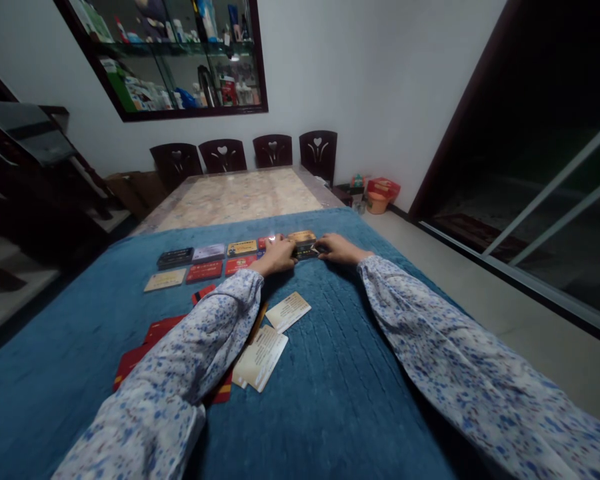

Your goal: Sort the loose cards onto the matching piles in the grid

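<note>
Toward the right edge of the table (245, 193), the black card (307, 252) lies lengthwise between left hand (279, 257) and right hand (339, 249), neither nearer, each pinching one end.

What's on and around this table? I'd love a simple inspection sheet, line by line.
Surface: blue cloth, slightly rumpled, over the near part of a table.
Job's things: cards in two rough rows; nearer, loose cream cards, and red cards partly hidden by the left sleeve.
Clutter: orange tub on the floor.
Fingers: left fingers and right fingers at opposite ends of a dark card; grip unclear.
Cables: nothing seen.
Surroundings: four chairs, wall shelves.
</note>
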`<state>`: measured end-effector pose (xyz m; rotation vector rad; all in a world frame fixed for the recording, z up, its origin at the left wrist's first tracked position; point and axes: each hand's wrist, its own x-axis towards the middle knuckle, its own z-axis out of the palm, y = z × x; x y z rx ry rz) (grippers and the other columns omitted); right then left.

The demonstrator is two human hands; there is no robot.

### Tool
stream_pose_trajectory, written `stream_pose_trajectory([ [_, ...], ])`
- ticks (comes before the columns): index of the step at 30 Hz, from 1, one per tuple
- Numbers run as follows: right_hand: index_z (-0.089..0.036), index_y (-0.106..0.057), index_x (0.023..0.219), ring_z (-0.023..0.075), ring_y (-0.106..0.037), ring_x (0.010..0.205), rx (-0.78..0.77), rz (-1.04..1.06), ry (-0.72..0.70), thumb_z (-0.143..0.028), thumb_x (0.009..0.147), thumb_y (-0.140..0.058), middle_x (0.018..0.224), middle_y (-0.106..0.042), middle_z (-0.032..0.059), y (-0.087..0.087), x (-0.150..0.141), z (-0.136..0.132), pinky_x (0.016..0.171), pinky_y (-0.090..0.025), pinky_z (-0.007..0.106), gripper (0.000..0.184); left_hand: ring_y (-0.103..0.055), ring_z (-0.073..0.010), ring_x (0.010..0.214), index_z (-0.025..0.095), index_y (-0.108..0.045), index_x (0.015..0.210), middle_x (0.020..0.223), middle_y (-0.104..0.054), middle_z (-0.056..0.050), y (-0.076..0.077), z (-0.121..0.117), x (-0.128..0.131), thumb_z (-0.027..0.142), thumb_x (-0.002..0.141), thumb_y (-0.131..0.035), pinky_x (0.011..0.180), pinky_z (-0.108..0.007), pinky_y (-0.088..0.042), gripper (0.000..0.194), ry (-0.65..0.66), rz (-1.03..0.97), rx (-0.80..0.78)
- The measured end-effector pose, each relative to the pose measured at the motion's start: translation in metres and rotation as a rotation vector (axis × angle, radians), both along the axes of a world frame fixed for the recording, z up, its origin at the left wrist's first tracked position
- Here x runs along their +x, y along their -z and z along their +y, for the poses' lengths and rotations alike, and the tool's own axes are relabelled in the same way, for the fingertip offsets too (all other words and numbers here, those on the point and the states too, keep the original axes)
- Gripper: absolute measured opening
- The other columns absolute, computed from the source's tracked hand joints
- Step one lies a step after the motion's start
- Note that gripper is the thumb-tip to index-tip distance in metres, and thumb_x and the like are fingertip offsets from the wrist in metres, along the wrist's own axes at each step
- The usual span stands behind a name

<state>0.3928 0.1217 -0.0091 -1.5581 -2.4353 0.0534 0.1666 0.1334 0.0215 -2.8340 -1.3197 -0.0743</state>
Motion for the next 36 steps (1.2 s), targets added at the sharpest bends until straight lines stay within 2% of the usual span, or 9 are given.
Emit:
stream_pose_trajectory([
  [10, -0.016, -0.076, 0.116, 0.0232, -0.066, 0.099, -0.014, 0.017, 0.049, -0.022, 0.084, -0.07, 0.108, -0.072, 0.0112, -0.002, -0.004, -0.005, 0.089, -0.048, 0.028, 0.033, -0.042, -0.039, 0.132, 0.02, -0.071, 0.117, 0.134, -0.062, -0.016, -0.004, -0.007, 0.001, 0.022, 0.086, -0.059, 0.107, -0.064, -0.036, 0.033, 0.025, 0.019, 0.005],
  [17, -0.015, -0.074, 0.119, 0.0257, -0.066, 0.102, -0.034, -0.029, 0.073, -0.021, 0.086, -0.069, 0.112, -0.072, 0.0136, -0.004, -0.008, -0.008, 0.088, -0.048, 0.03, 0.034, -0.043, -0.0369, 0.132, 0.019, -0.07, 0.115, 0.134, -0.062, -0.016, -0.011, -0.023, -0.006, 0.02, 0.088, -0.057, 0.104, -0.059, -0.036, 0.03, 0.065, -0.005, 0.086],
  [23, -0.017, -0.068, 0.13, 0.0279, -0.062, 0.111, 0.052, -0.014, 0.112, -0.023, 0.09, -0.066, 0.122, -0.068, 0.0155, -0.006, -0.008, -0.023, 0.088, -0.046, 0.033, 0.04, -0.044, -0.0347, 0.13, 0.016, -0.071, 0.112, 0.13, -0.064, -0.016, -0.014, -0.037, -0.018, 0.015, 0.091, -0.052, 0.101, -0.056, -0.035, 0.028, 0.1, -0.081, 0.146],
  [26, -0.019, -0.071, 0.123, 0.0264, -0.061, 0.107, 0.11, -0.017, 0.116, -0.021, 0.093, -0.062, 0.119, -0.069, 0.0138, -0.009, -0.01, -0.035, 0.083, -0.043, 0.032, 0.031, -0.045, -0.034, 0.128, 0.017, -0.072, 0.11, 0.125, -0.066, -0.016, -0.015, -0.045, -0.026, 0.016, 0.093, -0.05, 0.1, -0.055, -0.034, 0.027, 0.102, -0.121, 0.175],
  [30, -0.019, -0.074, 0.105, 0.0239, -0.06, 0.096, 0.161, -0.052, 0.079, -0.017, 0.094, -0.056, 0.104, -0.072, 0.0113, -0.012, -0.015, -0.05, 0.075, -0.038, 0.031, 0.021, -0.048, -0.0331, 0.124, 0.018, -0.073, 0.106, 0.12, -0.068, -0.015, -0.014, -0.059, -0.036, 0.015, 0.095, -0.049, 0.1, -0.055, -0.033, 0.027, 0.1, -0.149, 0.196],
  [36, -0.019, -0.074, 0.097, 0.0231, -0.057, 0.088, 0.228, -0.013, -0.014, -0.016, 0.094, -0.054, 0.094, -0.073, 0.0096, -0.016, -0.023, -0.072, 0.071, -0.034, 0.032, 0.021, -0.052, -0.0324, 0.118, 0.017, -0.074, 0.099, 0.11, -0.071, -0.014, -0.009, -0.082, -0.053, 0.012, 0.094, -0.05, 0.098, -0.055, -0.035, 0.026, 0.065, -0.141, 0.191],
])
